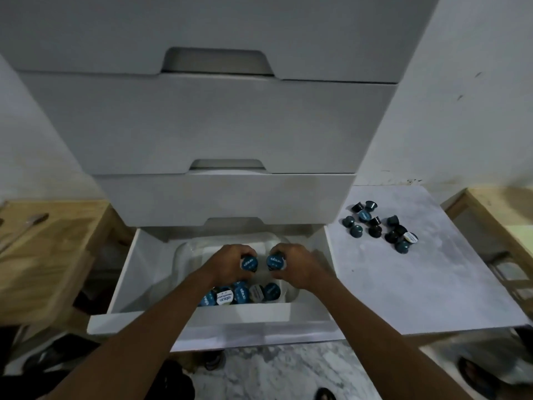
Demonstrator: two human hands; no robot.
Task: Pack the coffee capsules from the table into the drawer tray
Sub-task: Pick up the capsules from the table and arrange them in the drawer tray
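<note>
White walls; marble floor; wooden benches.

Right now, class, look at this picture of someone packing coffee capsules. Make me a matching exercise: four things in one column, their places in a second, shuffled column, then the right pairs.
Things
1. left hand
2. loose capsules
3. row of packed capsules
4. right hand

Places
A. on the white table to the right of the drawer
B. over the tray, holding the right of the two raised capsules
C. along the tray's near edge
D. over the tray, holding the left of the two raised capsules

Pairs: 1-D, 2-A, 3-C, 4-B
</note>
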